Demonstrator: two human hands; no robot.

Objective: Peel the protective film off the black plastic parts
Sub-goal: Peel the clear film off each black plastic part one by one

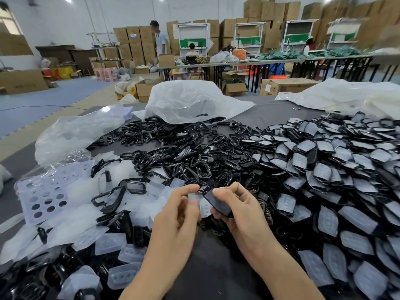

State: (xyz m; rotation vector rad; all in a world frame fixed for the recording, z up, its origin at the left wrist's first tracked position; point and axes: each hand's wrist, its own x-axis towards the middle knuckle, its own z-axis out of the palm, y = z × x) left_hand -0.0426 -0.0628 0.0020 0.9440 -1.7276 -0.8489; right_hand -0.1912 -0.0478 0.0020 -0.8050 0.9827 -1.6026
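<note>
At centre foreground, above a grey-covered table [216,269], two bare hands work on one black plastic part [217,203]. The right hand [242,211] grips the part, thumb on its upper edge and curled fingers under its lower end. The part is a flat, matt, roughly hexagonal shell. Its long axis runs from upper left to lower right, with the dark face turned toward the camera. The left hand [179,215] pinches one protective film [204,207] between thumb and forefinger, its other fingers curled. The film is a translucent, frosted sheet touching the part's left edge.

Right: a heap of film-covered parts [329,169], too many to count, each pale on top with a black rim.

Centre: a heap of glossy black open frames [184,152], likewise uncounted.

Left: a pile of loose films [86,221] and one pale sheet punched with round holes [41,198].

Behind: three crumpled clear plastic bags [190,98].
</note>
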